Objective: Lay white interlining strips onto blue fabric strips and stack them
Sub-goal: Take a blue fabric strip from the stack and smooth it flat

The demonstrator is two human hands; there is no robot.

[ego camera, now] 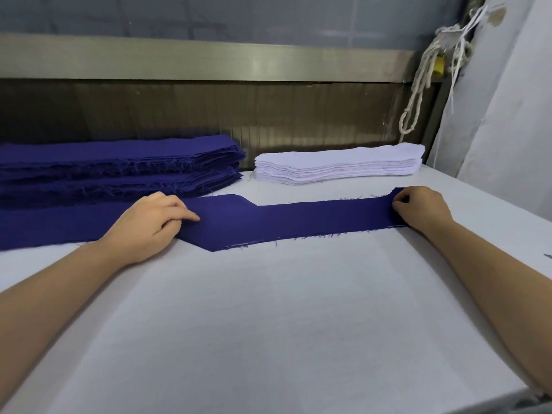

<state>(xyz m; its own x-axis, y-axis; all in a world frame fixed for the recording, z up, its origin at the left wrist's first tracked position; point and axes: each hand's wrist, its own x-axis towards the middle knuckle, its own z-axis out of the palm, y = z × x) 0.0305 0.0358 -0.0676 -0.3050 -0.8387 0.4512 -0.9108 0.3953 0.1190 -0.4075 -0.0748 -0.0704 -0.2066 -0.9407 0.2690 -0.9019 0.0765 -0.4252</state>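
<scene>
A long blue fabric strip [298, 218] lies flat across the white table [268, 309], with a stepped bend near its middle. My left hand [152, 222] rests on the strip left of the bend, index finger stretched along the cloth and the other fingers curled. My right hand [421, 207] pinches the strip's right end with curled fingers. Behind it on the left sits a thick stack of blue strips [119, 165]. A stack of white interlining strips [340, 164] lies behind on the right.
A brown corrugated wall with a metal rail [209, 59] runs along the table's far edge. A white rope [418, 94] hangs at the back right beside a pale cloth-covered surface [507, 100]. Bare table spreads in front of the strip.
</scene>
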